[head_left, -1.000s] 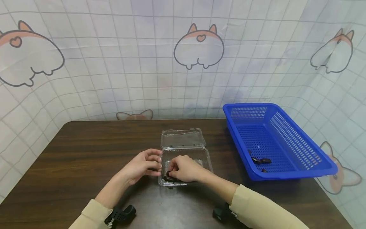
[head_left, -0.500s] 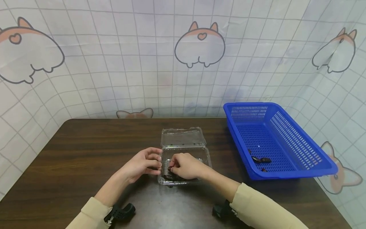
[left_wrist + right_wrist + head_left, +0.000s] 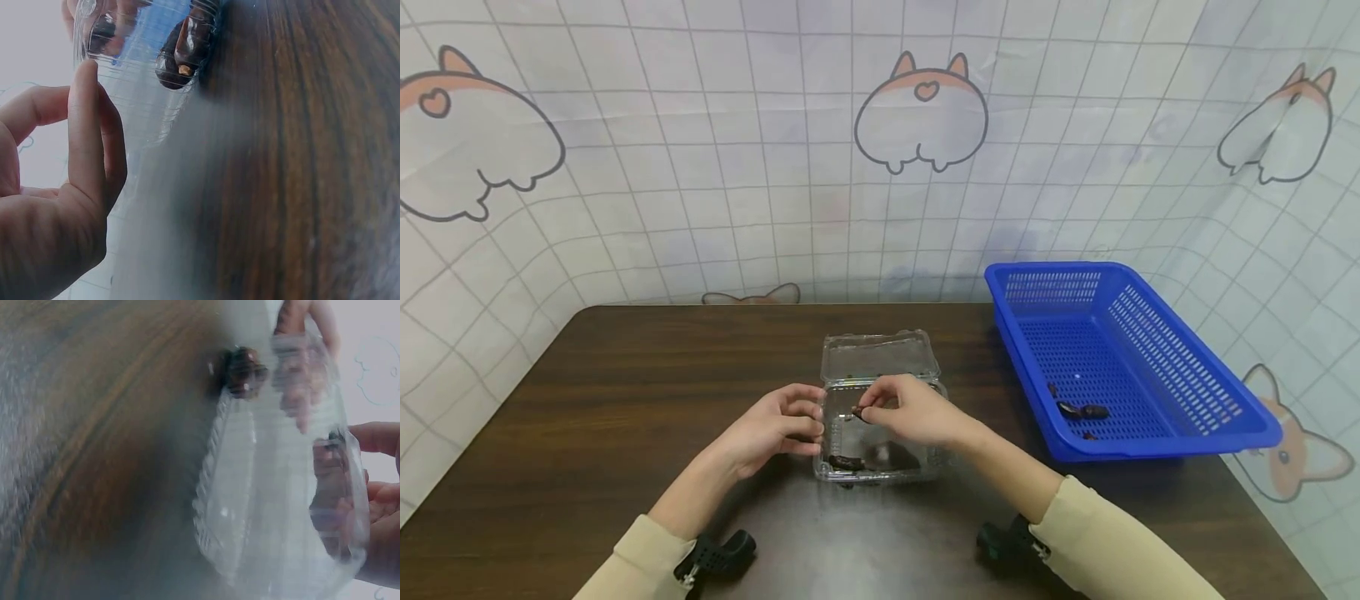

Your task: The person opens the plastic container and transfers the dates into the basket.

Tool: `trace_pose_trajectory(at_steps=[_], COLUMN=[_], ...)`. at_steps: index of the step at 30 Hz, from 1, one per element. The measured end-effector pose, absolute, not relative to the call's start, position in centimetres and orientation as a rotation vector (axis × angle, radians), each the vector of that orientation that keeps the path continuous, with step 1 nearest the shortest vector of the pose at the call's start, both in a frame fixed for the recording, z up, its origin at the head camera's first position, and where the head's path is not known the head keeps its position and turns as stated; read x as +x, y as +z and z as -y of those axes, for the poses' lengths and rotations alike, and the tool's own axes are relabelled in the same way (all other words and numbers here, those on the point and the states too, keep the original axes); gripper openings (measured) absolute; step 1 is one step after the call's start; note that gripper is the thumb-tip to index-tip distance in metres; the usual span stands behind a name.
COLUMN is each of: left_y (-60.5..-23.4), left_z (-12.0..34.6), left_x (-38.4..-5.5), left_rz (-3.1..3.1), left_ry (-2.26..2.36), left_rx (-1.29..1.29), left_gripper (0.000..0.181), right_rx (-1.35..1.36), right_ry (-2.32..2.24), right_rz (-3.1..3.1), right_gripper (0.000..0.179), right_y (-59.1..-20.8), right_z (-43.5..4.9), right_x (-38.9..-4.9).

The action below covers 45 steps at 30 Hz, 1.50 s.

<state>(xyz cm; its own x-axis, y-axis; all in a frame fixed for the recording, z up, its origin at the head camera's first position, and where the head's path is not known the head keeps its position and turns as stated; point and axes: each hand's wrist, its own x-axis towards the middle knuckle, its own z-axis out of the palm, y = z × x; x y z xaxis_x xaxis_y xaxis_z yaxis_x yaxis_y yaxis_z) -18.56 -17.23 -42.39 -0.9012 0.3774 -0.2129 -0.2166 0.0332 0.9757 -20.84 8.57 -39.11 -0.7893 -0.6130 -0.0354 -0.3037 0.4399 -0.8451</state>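
Observation:
A clear plastic clamshell box (image 3: 838, 429) stands on the table with its lid (image 3: 880, 358) folded back. My left hand (image 3: 775, 429) rests its fingertips against the box's left side, fingers relaxed. Above the inside of the box, my right hand (image 3: 913, 408) pinches a dark brown date (image 3: 860, 412) between thumb and fingers. Through the plastic, the right wrist view shows that dark date (image 3: 331, 494), blurred. More glossy, wrinkled dates (image 3: 846, 462) lie in the box's near left corner; the left wrist view shows these dates (image 3: 181, 53) close up, one with a tan stem end.
A blue perforated basket (image 3: 1026, 367) stands at the right, to the right of the box. Several dark dates (image 3: 1082, 411) lie near its front left corner. Behind the brown wooden table (image 3: 625, 400) hangs a white gridded sheet (image 3: 722, 183) with cartoon prints.
My right hand has risen from the box's near left corner and moved back and to the right, the date in its fingers. My left hand stays against the box's side.

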Motion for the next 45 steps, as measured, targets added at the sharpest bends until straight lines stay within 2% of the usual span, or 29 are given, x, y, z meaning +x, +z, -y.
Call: trace_pose_trajectory(at_steps=[16,27,38,45], left_y=[-42.1,-42.1,-42.4,-42.3], left_z=[17.6,17.6,17.7,17.7], left_x=[-18.9,-19.0,-19.0,-19.2], left_rz=[-1.917,-1.905,-1.909,-1.909], left_ry=[1.917,1.924,1.92,1.93], left_rx=[0.178,0.173,0.166,0.161], left_gripper=[0.056,0.057,0.058,0.057], right_rx=[-0.663,-0.47,-0.277,-0.178], right_ry=[-1.484,-1.545,-1.491,-1.443], right_rz=[-2.423,-2.564,-2.729,-2.74], right_gripper=[0.02,0.031,0.044,0.051], right_y=[-35.0,-31.7,-32.2,-33.2], right_z=[-13.6,-20.0,-26.2,-28.4], right_x=[-20.4,-19.7,-20.0,-20.1])
